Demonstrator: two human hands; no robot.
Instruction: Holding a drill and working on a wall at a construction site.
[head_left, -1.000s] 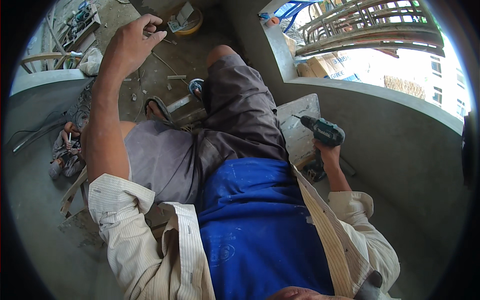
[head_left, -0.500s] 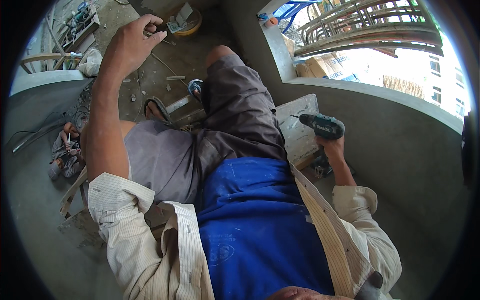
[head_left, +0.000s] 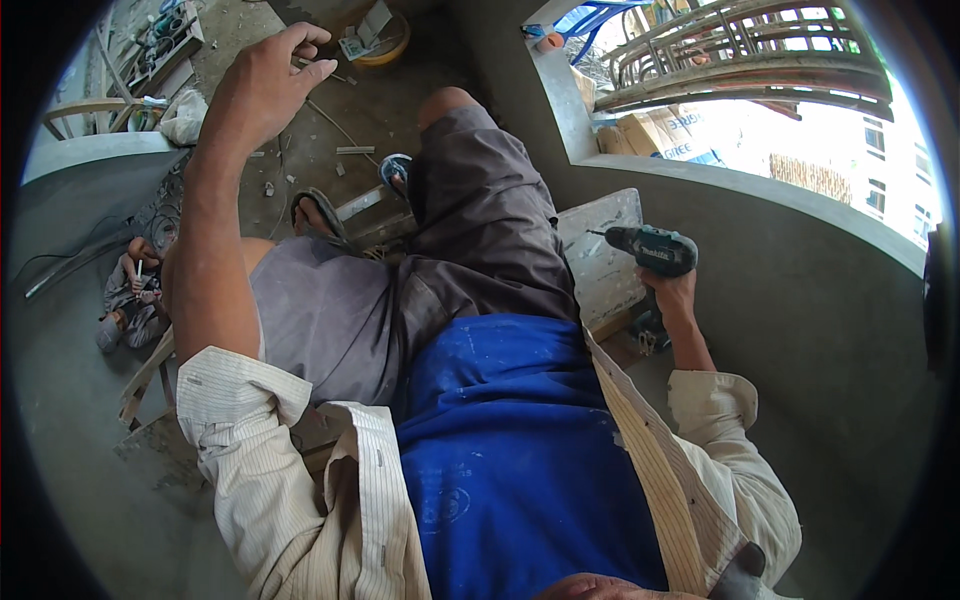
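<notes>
Overhead, the person's left arm rises from the lower left, elbow bent, to the upper left of the frame, where the bare left hand [head_left: 262, 92] hangs in the air, fingers loosely curled and thumb parted from the forefinger. At right of centre, the right hand [head_left: 673, 288] is closed around the grip of a teal-and-black cordless power drill [head_left: 655, 250], its forearm angled up from the lower right. The drill lies roughly level, its thin bit pointing left across a pale grey, stained rectangular board [head_left: 612, 212].
</notes>
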